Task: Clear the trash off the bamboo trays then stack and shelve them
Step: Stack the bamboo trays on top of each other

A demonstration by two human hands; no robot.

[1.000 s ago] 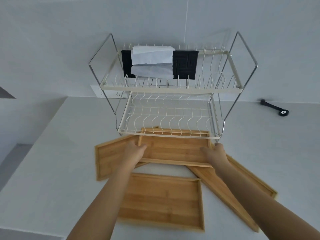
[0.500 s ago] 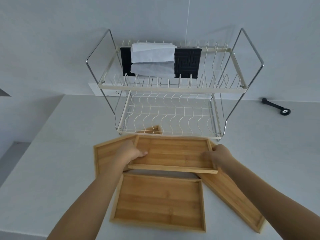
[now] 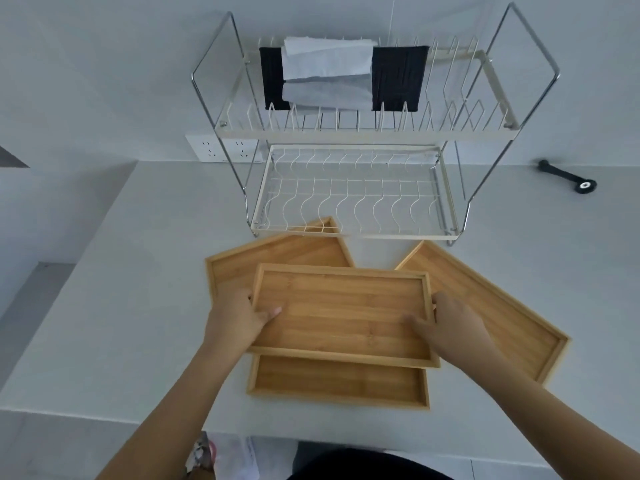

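Both hands hold one empty bamboo tray [image 3: 341,308] level over the white counter. My left hand [image 3: 235,318] grips its left end, thumb on the inside. My right hand [image 3: 450,327] grips its right end. Directly beneath, a second bamboo tray [image 3: 337,381] lies flat, only its near half showing. A third tray [image 3: 277,254] lies angled behind on the left, its far corner under the rack. A fourth tray [image 3: 491,306] lies angled on the right. No trash shows on any tray.
A two-tier wire dish rack [image 3: 353,188] stands at the back of the counter; its upper tier holds black mats and white paper [image 3: 329,64]. A black tool [image 3: 568,176] lies far right. A wall socket [image 3: 221,152] sits behind the rack.
Both hands have drawn the held tray back from the rack's foot toward me, and it now hovers over the near tray. The view has tilted downward.
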